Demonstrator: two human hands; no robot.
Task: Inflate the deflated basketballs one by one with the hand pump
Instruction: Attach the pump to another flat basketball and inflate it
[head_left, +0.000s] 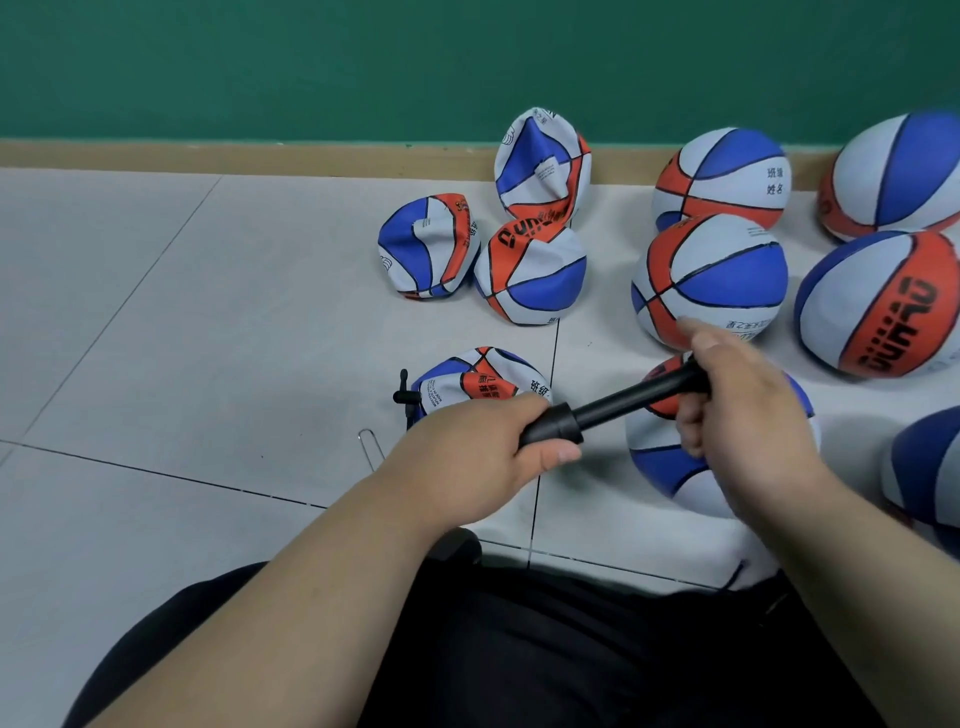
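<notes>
You had your left grip (498, 452) curled round the pump (623, 402) handle and your right grip (743, 400) round its barrel over the ball (660, 462) on the floor (156, 338); straight strokes with a steady barrel were advised.

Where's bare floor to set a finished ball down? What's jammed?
Free: the grey tiles left of the three deflated balls, back to the baseboard; also the tiles left of the wire clip. Crowded: the right side, where inflated balls sit packed, and around the left hand and right hand gripping the pump.
</notes>
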